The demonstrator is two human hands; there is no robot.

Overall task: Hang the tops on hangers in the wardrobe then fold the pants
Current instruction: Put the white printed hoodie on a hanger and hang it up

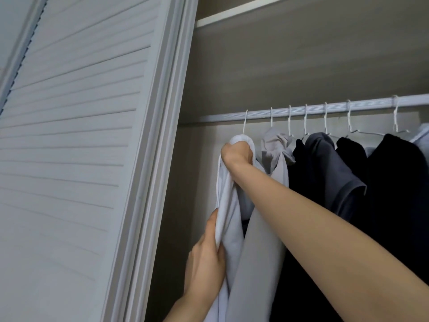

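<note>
My right forearm crosses the view, and my right hand [236, 154] is closed around the collar end of the white top [228, 205], just under its hanger's hook [245, 122]. My left hand [206, 259] pinches the same top lower down, fingers curled into the fabric along its left edge. The hook sits over the rail [325, 109] at the far left of the row, so this top looks hung or nearly so; I judge I am settling it on the hanger. To its right hang a grey top [276, 154], a dark blue one [329, 163] and black ones [394, 173], each on a white wire hanger. So hanging seems well along. No pants are in view, so I cannot tell whether folding has begun. The louvred door [76, 135] stands open at left.
</note>
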